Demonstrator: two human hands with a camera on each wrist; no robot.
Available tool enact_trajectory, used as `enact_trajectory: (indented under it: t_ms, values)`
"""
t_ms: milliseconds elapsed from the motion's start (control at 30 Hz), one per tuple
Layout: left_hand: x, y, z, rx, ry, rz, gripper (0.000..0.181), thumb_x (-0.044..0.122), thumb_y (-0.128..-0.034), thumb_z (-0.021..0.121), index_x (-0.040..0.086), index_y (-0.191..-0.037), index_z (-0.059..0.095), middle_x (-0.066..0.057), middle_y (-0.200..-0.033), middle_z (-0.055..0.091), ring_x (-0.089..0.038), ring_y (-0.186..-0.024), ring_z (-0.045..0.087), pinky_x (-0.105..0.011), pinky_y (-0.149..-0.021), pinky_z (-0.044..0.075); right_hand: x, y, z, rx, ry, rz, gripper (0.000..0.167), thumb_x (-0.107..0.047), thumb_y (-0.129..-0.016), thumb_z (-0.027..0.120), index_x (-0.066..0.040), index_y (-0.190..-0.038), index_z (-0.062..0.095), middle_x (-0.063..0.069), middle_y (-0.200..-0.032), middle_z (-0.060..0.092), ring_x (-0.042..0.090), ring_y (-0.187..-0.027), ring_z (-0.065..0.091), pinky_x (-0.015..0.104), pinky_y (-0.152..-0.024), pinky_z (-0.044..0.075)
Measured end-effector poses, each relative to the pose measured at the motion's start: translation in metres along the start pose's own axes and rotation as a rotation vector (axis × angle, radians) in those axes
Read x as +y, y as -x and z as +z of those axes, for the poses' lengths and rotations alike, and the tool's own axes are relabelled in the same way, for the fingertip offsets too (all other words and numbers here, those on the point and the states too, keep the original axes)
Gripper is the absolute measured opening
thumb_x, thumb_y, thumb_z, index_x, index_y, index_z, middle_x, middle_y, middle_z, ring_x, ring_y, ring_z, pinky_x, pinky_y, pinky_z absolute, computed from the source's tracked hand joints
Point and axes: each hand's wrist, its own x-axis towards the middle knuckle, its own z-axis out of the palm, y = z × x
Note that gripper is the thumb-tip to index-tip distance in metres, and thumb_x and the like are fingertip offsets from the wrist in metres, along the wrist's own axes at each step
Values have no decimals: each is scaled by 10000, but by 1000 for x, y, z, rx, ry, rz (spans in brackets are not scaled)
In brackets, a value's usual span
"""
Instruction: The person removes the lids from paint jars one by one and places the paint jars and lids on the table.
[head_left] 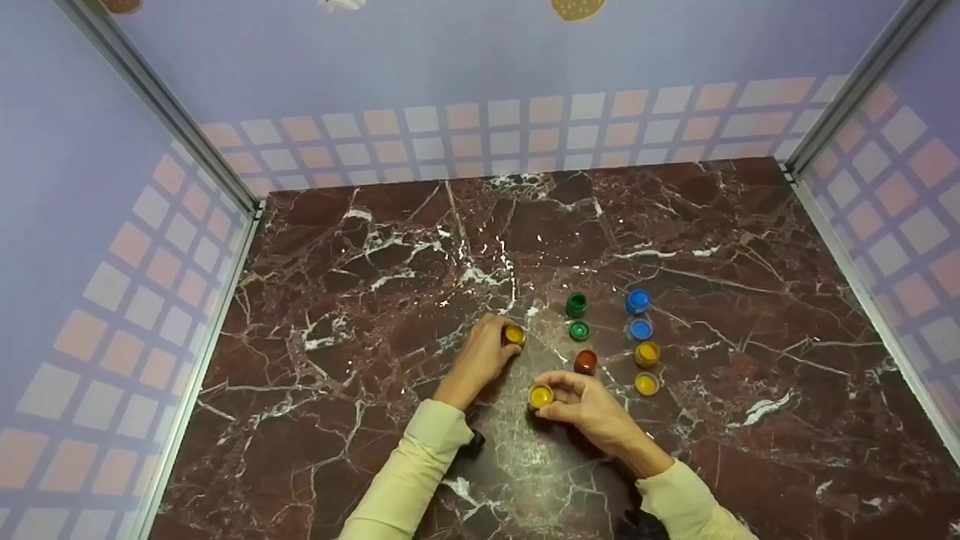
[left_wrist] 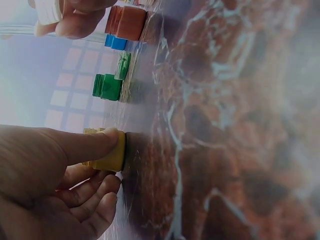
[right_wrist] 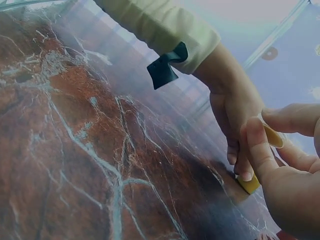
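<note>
Near the middle of the table, my left hand (head_left: 484, 351) grips a small open jar of yellow paint (head_left: 514, 334). The left wrist view shows this jar (left_wrist: 112, 156) standing on the tabletop, thumb on one side and fingers on the other. My right hand (head_left: 592, 411) pinches a round clear lid (head_left: 541, 397) with yellow paint inside it, raised off the table. In the right wrist view the lid (right_wrist: 272, 136) sits tilted between thumb and fingertips. Just beyond the right hand stands a red-orange paint jar (head_left: 586, 361).
A green jar (head_left: 576, 304) has a green-coated lid (head_left: 579, 331) before it. Further right are a blue jar (head_left: 637, 301) with its lid (head_left: 641, 329), and another yellow jar (head_left: 647, 353) with its lid (head_left: 646, 384). Panel walls (head_left: 450, 67) border the dark marbled table (head_left: 337, 427).
</note>
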Motion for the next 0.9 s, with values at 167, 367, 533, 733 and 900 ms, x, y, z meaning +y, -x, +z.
enact_trajectory:
  t_ms: [167,367,533,733,900]
  values:
    - [-2,-11,0,4,-48,-2,365,151,-889,813,30,-1212,692,-137,-1144,658,-327,-1093,636,-464,-997,486,-2,-3,2,-1,14,7,421,150,-850,700,162,-1243,549,95,-1053,678,161,-922,684,273,-834,573]
    - [-2,-24,0,17,-118,-9,382,199,-890,818,39,-1214,693,-143,-1149,678,-352,-1090,648,-500,-1013,463,-4,-8,2,-3,41,-8,418,147,-848,697,172,-1235,541,88,-1017,673,163,-897,686,263,-809,572]
    - [-2,-31,2,2,-112,-30,388,215,-897,812,64,-1237,700,-136,-1185,680,-335,-1118,645,-491,-1024,456,-7,-13,5,37,49,2,412,166,-856,675,184,-1242,533,74,-1018,660,139,-862,684,255,-785,568]
    - [-4,-39,2,22,-118,0,380,232,-887,820,66,-1211,710,-131,-1163,696,-322,-1107,651,-480,-1009,467,-10,-22,10,89,71,4,473,156,-848,692,208,-1276,496,83,-1040,640,136,-850,679,252,-777,566]
    - [-6,-45,2,36,-113,-8,371,225,-898,813,59,-1212,707,-121,-1174,693,-312,-1122,647,-463,-1026,452,-11,-27,13,114,76,14,520,149,-838,697,211,-1309,484,80,-1045,645,135,-846,676,252,-768,567]
